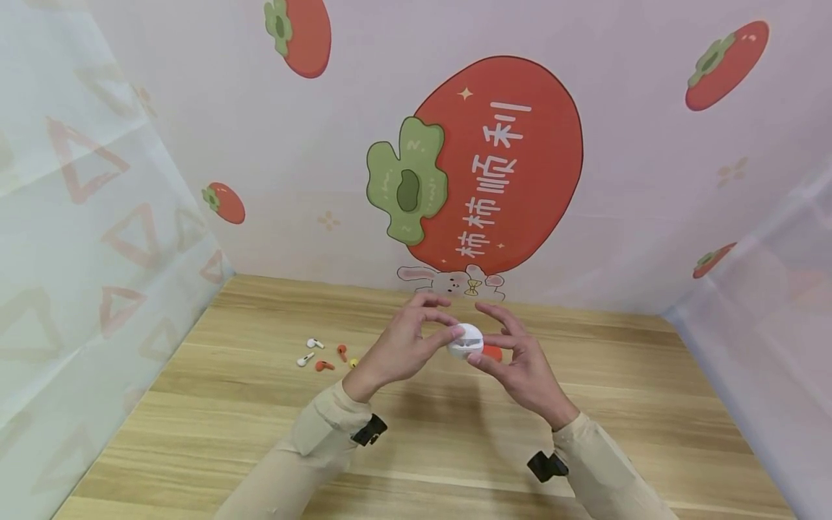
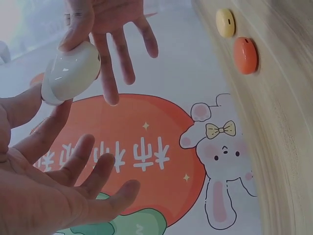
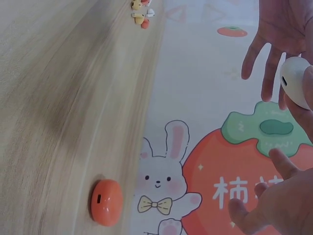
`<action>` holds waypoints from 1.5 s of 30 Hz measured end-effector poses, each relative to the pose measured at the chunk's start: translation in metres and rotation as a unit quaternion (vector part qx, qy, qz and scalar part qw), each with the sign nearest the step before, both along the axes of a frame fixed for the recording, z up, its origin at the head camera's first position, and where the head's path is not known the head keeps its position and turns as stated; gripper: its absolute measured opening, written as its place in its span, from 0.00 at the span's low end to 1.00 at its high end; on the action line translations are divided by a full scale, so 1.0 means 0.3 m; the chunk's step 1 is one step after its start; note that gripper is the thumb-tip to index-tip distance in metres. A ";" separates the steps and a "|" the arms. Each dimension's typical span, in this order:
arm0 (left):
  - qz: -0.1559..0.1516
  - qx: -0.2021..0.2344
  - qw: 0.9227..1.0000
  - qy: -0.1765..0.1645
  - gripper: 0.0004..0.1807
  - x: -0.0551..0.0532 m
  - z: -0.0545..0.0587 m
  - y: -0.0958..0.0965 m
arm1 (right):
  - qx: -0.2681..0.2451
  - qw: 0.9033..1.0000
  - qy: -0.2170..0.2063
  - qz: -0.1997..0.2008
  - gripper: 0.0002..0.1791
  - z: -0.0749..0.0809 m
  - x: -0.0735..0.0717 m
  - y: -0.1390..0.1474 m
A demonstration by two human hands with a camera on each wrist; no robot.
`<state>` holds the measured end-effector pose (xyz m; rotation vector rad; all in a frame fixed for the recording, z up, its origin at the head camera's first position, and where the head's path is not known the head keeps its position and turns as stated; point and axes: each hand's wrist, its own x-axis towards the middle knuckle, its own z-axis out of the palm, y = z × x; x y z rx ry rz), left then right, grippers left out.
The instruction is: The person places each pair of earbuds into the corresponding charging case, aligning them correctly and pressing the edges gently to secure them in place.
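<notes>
Wood-grained worktop (image 1: pixel 227 426) lay below, while the left hand (image 1: pixel 412 339) and the right hand (image 1: pixel 523 365) pinched the white earbud case (image 1: pixel 466 341) from opposite sides (probably to steady it).

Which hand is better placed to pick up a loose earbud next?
Left, I'd judge: the left hand is nearer the loose earbuds, which lie on its side of the table. The right hand also grips the white case and could probably hold it alone.
</notes>
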<state>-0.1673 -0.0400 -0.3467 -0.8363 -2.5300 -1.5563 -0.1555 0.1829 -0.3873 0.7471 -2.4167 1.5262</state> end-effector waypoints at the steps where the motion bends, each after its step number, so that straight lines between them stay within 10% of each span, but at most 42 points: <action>1: 0.002 -0.002 1.000 -0.005 0.12 -0.002 0.001 0.000 | -0.001 1.000 -0.001 -0.001 0.12 0.000 -0.001 0.000; 15: 0.022 -0.010 0.998 -0.057 0.19 -0.018 -0.009 0.006 | -0.007 1.000 -0.010 -0.008 0.13 -0.007 -0.012 -0.005; 45: 0.084 -0.012 0.996 -0.028 0.16 -0.044 -0.041 -0.177 | -0.016 0.999 -0.022 -0.023 0.11 -0.021 -0.008 0.021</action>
